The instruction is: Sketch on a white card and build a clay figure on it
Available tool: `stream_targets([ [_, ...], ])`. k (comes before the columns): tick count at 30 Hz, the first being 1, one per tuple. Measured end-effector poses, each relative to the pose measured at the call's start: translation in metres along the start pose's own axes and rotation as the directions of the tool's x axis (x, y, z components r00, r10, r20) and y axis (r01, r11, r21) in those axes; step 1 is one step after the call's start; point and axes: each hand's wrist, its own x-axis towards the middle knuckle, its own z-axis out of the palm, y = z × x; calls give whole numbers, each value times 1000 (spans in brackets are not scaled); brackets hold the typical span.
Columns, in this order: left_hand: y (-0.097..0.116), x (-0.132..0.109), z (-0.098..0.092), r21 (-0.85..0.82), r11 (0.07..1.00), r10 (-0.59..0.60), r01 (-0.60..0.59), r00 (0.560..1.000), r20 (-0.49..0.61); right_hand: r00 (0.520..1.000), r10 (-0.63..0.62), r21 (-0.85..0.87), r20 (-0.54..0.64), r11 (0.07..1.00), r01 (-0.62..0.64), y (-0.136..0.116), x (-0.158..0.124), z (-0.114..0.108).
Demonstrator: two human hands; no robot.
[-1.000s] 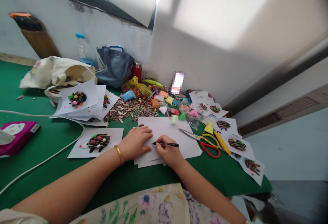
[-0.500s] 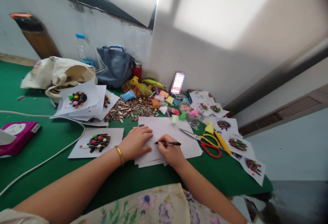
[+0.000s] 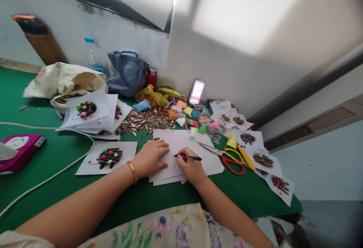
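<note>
My right hand [image 3: 191, 166] pinches a black pen [image 3: 191, 158], its tip down at the white paper [image 3: 195, 144]. Only faint marks, hard to make out, show near the tip. Flat on the left part of the same sheets lies my left hand [image 3: 150, 159], fingers stretched out, a gold bangle [image 3: 132, 172] at the wrist. One dark sunflower seed [image 3: 156, 139] sits at the sheet's upper left. To the left is a paper card with a hedgehog-like seed figure [image 3: 110, 158], dotted with coloured clay balls. Scissors [image 3: 224, 152] with red and yellow handles overlap the paper's right side.
Behind the paper are a pile of sunflower seeds [image 3: 138, 121] and several clay packets [image 3: 171, 114]. More seed-figure cards [image 3: 263, 159] line the right edge. A stack of cards [image 3: 109, 121], a white cable [image 3: 70, 167] and a magenta box [image 3: 21, 152] are on the left.
My right hand and the pen have shifted slightly to the right and up across the paper. My left hand has stayed in place.
</note>
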Motion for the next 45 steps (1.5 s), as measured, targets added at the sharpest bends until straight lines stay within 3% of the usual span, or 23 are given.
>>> stream_targets([
  [5,0,0,0,-12,1000,-3,3,1000,-3,1000,-16,70,-17,997,17,1,-2,-1],
  [11,1,0,0,-12,1000,-4,4,1000,-9,993,-91,66,71,994,87,-1,-4,1],
  [29,0,0,1,-10,1000,-8,8,1000,2,988,-98,32,118,995,95,-3,-3,1],
  [45,0,0,0,-15,1000,-2,2,1000,2,999,-34,-13,39,999,34,1,-4,-1],
])
